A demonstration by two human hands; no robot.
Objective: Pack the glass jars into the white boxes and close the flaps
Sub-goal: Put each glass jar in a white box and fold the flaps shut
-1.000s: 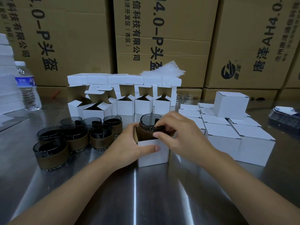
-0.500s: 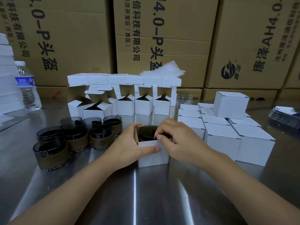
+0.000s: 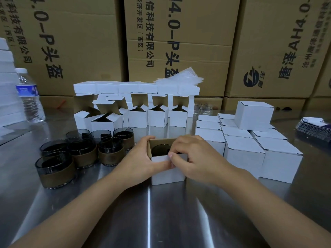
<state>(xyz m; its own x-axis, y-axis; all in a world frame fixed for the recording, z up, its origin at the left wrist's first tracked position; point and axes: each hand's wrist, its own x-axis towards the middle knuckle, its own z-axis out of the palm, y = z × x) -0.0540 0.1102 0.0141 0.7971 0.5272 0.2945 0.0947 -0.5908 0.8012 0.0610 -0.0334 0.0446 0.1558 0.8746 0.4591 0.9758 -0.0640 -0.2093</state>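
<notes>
1. The white box [image 3: 168,171] stands upright on the steel table [image 3: 161,221] with its top open. The glass jar [image 3: 160,150] is down inside it, rim below the box's top edge.
2. The left hand [image 3: 140,158] is wrapped round the box's left wall, thumb across the front face and fingers hooked over the back-left corner, so it's clamped on the box.
3. The right hand [image 3: 197,158] curls over the right side of the opening with its thumb on the front top edge, gripping the box too. Can't tell which flap it's got, the fingers hide it.
4. Left side is tight: the loose jars [image 3: 82,153] sit bunched up, with the nearest one close to the left hand but not touching.
5. Right side is tighter still: the closed boxes [image 3: 245,153] are packed edge to edge, and the nearest corner is just beside the right knuckles.
6. Behind, a strip of steel separates the box from the row of open boxes [image 3: 138,119] with their flaps standing up.
7. The widest open steel is on the near side, between the forearms.
8. A water bottle [image 3: 29,97] stands far left, a stack of cards [image 3: 315,127] lies far right, and brown cartons [image 3: 179,42] wall off the back.
</notes>
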